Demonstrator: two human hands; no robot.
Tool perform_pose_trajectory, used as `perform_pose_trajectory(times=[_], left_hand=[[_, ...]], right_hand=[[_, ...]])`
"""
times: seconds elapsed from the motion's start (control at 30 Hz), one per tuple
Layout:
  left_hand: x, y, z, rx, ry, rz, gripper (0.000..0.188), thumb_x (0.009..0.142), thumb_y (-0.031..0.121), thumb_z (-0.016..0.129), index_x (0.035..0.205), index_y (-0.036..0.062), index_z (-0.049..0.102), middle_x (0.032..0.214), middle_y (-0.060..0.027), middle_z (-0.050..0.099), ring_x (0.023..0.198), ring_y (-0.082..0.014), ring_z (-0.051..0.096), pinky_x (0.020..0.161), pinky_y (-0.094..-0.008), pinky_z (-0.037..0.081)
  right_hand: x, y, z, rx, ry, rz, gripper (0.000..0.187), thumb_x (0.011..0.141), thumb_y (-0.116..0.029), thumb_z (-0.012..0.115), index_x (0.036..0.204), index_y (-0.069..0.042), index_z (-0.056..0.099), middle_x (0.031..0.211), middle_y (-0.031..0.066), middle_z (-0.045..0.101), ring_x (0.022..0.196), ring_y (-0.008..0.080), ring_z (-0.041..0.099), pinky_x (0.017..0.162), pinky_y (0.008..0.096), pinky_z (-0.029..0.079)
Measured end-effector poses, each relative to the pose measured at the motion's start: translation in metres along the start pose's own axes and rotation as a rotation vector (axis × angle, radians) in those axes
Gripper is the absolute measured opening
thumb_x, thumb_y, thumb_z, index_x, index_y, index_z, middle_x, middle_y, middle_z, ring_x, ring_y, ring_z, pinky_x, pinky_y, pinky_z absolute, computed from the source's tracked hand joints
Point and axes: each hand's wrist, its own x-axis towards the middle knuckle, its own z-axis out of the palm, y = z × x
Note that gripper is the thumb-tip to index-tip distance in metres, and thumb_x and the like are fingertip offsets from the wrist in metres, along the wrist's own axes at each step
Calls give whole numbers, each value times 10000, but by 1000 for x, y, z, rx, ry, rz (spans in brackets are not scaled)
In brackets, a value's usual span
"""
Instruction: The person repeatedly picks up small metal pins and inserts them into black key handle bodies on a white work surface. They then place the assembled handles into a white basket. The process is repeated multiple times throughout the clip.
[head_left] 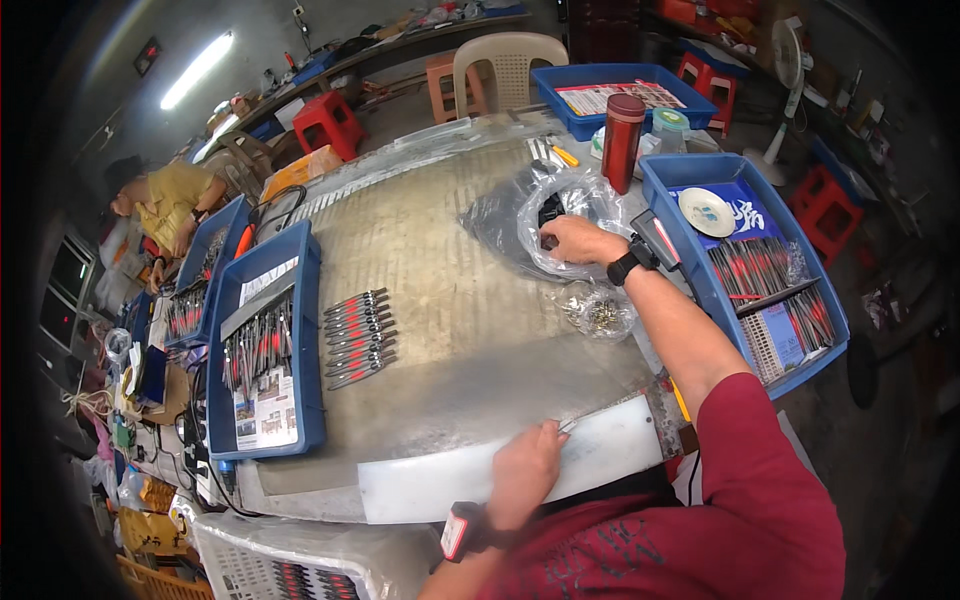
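Observation:
My left hand (527,468) is closed above the white board (610,450) at the table's near edge. A small silvery piece (567,427) sticks out from its fingertips; its kind is too small to make out. My right hand (583,241) reaches into an opened clear plastic bag (590,190) of black parts (550,208). Its fingers curl down among the parts, and what they pinch is hidden. Nearer to me lies a smaller clear bag of brass-coloured bits (600,315). Left of centre, several black-and-red pen-shaped tools (358,340) lie side by side in a row.
Blue trays of similar tools stand left (312,380) and right (660,180). A red thermos (623,145) and a yellow-handled tool (565,156) are at the far right. A white basket (230,560) sits below the near-left edge. A co-worker (170,205) works at far left.

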Motion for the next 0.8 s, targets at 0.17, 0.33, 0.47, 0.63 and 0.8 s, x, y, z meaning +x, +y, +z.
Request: perform_pose_trajectory(times=[0.17, 0.33, 0.47, 0.63, 0.8], left_hand=[[-2, 0, 1, -19, -35, -23, 119, 845, 157, 612, 917, 89, 545, 715, -105, 555, 600, -299, 589, 502, -396, 479], [-6, -3, 7, -25, -27, -4, 124, 851, 169, 597, 928, 83, 552, 725, -92, 568, 663, -270, 605, 556, -385, 495], [-10, -4, 14, -85, 75, 38, 149, 843, 160, 594, 892, 27, 549, 748, -98, 581, 675, -261, 608, 587, -382, 502], [-7, -6, 24, -126, 98, 26, 133, 827, 144, 588, 849, 19, 550, 748, -123, 570, 678, -293, 602, 595, -397, 495], [-7, -6, 33, -124, 72, -62, 146, 817, 150, 583, 816, 10, 541, 751, -133, 568, 690, -311, 604, 589, -417, 481]], right_hand=[[-3, -6, 9, 65, 105, 14, 270, 735, -224, 621, 865, 13, 620, 874, 196, 653, 845, 359, 620, 713, 422, 464], [-6, -2, 10, 85, 67, -48, 243, 762, -183, 577, 898, 0, 659, 892, 224, 656, 840, 373, 636, 730, 438, 484], [-2, 11, 15, 31, 132, -23, 207, 743, -148, 571, 831, 31, 626, 825, 251, 628, 784, 395, 622, 663, 438, 466], [3, 51, 25, -26, 243, -53, 227, 785, -122, 550, 931, 40, 612, 815, 226, 625, 736, 331, 607, 657, 396, 453], [17, 105, 24, 33, 212, -29, 210, 822, -156, 562, 864, 50, 559, 712, 106, 553, 675, 157, 508, 622, 326, 416]])
